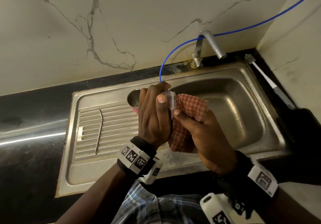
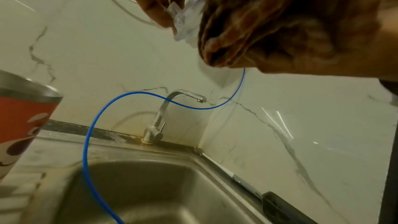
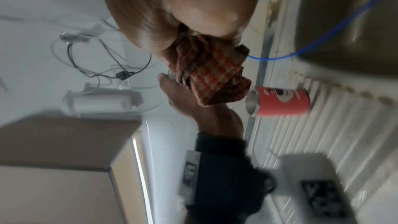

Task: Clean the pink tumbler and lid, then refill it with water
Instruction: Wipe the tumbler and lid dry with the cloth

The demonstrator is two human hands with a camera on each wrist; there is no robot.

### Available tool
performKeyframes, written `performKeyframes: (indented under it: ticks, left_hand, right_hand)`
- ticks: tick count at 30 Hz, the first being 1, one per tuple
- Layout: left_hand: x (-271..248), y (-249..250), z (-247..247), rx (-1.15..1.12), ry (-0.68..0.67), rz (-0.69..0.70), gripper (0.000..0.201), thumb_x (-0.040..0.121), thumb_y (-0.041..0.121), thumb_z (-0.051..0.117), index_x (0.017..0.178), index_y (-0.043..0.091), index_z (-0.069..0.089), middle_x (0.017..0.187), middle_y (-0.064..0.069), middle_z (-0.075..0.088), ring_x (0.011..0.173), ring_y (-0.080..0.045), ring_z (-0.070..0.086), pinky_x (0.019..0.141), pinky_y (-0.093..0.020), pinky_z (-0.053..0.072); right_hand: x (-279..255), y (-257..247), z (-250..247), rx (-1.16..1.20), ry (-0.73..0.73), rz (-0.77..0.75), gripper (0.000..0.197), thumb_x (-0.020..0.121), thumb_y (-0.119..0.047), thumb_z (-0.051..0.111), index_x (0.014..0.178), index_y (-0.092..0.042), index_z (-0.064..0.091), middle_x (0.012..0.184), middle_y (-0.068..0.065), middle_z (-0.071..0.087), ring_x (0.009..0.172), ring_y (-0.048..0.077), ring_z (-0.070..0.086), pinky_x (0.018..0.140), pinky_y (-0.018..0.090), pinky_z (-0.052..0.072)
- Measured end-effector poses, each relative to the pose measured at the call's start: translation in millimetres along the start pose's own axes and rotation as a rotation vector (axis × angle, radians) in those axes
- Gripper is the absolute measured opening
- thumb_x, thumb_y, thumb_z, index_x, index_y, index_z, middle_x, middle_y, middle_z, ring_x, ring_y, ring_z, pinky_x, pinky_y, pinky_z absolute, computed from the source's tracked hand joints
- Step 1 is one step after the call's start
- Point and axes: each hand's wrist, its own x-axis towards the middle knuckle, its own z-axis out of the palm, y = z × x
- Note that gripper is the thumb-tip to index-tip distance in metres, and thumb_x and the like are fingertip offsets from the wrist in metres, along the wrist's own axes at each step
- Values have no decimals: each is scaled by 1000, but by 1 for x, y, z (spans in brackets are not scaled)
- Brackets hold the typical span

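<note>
My left hand (image 1: 156, 112) grips the clear plastic lid (image 1: 171, 100) on edge above the sink's left rim; the lid (image 2: 189, 14) also shows in the left wrist view. My right hand (image 1: 196, 128) holds a red checked cloth (image 1: 191, 107) bunched against the lid's right face; that cloth (image 3: 211, 76) also fills the right wrist view. The pink tumbler (image 1: 134, 99) stands upright and open on the drainboard, partly hidden behind my left hand. In the right wrist view the tumbler (image 3: 280, 103) shows its pink printed side and steel inside.
The steel sink basin (image 1: 231, 112) lies to the right, with a tap (image 1: 212, 45) at its back edge. A blue tube (image 1: 173, 53) loops down from the wall to the basin. A bent metal straw (image 1: 99, 130) lies on the drainboard. A brush (image 1: 265, 79) rests along the right counter.
</note>
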Motion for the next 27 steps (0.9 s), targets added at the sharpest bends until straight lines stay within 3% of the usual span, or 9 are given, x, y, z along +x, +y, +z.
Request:
performKeyframes:
  ticks: [6,10,13,15,19,22,24,26,27]
  left_hand:
    - [1,2,-11,-108,-255,-176,43,112,41,28,131,16,57,118,0,63,111,-25,60,96,-47,50]
    - [9,15,-16,-308,-354,-582,51,109,63,31,131,34,66,124,3,75,116,-17,71,102,-52,57]
    - [16,26,-13,-408,-416,-909,66,108,69,25,118,26,74,102,0,83,91,-8,78,93,-44,58]
    - [17,31,-12,-427,-397,-975,74,105,73,22,109,24,77,93,-3,83,81,-9,78,85,-39,56]
    - [24,27,-12,-518,-389,-955,105,96,89,21,121,1,73,109,-22,79,107,-34,77,103,-53,58]
    - [21,17,-10,-326,-392,-783,125,75,106,12,116,4,71,115,-31,72,112,-47,69,108,-61,51]
    - [13,12,-8,-127,-324,-560,99,89,91,3,109,24,73,105,-22,73,100,-38,67,93,-51,51]
    - [3,11,-4,-131,-192,-394,68,111,61,14,85,31,69,81,-5,70,78,-23,61,76,-42,45]
    - [-2,8,-1,-86,-120,-322,61,115,49,17,91,27,68,82,-5,71,80,-20,60,76,-41,45]
  right_hand:
    - [-4,13,-10,-337,27,-261,33,105,-14,58,137,-20,57,116,-6,71,108,17,69,91,32,58]
    - [-3,24,-19,-636,-26,-552,49,92,-5,56,135,-27,50,119,-33,48,107,28,61,91,39,53]
    - [0,37,-26,-870,-22,-677,53,81,4,63,134,-5,59,125,-2,57,114,28,53,98,36,44]
    - [0,40,-24,-933,-26,-645,55,79,6,68,133,0,60,126,9,61,116,25,50,102,30,41]
    - [2,35,-17,-1033,-99,-713,54,80,1,63,134,4,60,130,14,63,120,30,53,108,30,36]
    - [-7,26,-11,-594,-154,-459,40,92,-3,64,131,-12,67,129,10,67,120,27,61,105,41,49]
    - [-12,11,-4,-161,-94,-169,30,99,-7,65,115,-30,77,116,25,70,106,44,66,88,50,59]
    - [-11,4,-4,103,0,23,27,95,-7,65,106,-28,79,110,19,75,105,38,71,83,39,57]
    - [-10,2,-5,196,35,87,24,91,-10,66,108,-23,78,111,13,78,106,31,74,85,38,57]
